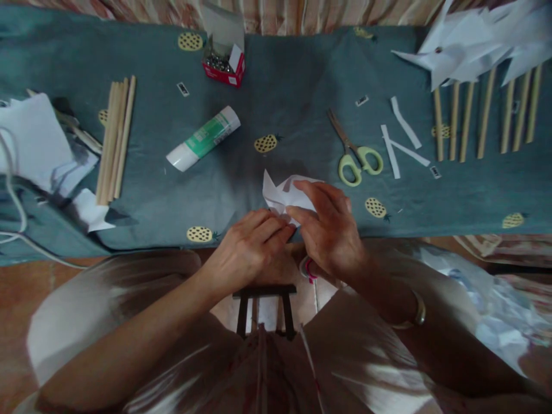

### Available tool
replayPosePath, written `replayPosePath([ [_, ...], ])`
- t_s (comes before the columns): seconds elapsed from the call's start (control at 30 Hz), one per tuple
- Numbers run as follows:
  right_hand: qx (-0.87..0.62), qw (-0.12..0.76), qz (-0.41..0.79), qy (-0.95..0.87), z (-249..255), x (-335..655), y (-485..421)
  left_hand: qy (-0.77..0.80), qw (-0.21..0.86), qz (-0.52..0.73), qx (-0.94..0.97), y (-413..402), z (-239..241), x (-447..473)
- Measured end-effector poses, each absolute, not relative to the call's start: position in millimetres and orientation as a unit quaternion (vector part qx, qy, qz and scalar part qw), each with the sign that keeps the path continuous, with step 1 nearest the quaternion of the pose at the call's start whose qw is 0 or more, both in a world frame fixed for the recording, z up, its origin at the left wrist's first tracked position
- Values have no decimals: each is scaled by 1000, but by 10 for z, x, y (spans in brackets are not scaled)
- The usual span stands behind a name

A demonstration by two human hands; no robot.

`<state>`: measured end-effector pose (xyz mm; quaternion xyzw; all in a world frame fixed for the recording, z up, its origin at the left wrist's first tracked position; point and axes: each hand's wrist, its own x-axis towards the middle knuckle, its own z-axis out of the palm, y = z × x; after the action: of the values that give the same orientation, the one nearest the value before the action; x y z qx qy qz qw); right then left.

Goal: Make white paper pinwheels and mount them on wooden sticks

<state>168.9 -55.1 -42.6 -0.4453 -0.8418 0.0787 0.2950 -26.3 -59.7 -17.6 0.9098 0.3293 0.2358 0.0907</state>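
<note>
Between my two hands, at the table's near edge, is a white paper pinwheel (276,192) with one pointed corner sticking up. My left hand (250,241) has its fingers closed on the paper's near left side. From the right, my right hand (330,224) grips the same paper, with thumb and index finger close to its middle. Both hands hide much of the paper, so its folds show only in part. Green-handled scissors (356,158) lie just beyond my right hand. A glue stick (203,139) with a green label rests beyond my left hand.
An open red box (224,68) of small metal pins stands at the back. Wooden sticks (115,141) and paper sheets (37,138) lie left, near a white cable (17,201). Paper strips (405,123) lie right of the scissors, before finished pinwheels (470,46) on sticks.
</note>
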Motion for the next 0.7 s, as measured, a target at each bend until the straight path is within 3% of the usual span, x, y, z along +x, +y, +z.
replayPosePath([
  [0.27,-455,361,150,-800,-233,1874,-425,336,90,223,911,-596,-202,-332],
  [0.7,-481,351,187,-781,-300,1812,-195,353,85,227,903,-547,-243,-366],
])
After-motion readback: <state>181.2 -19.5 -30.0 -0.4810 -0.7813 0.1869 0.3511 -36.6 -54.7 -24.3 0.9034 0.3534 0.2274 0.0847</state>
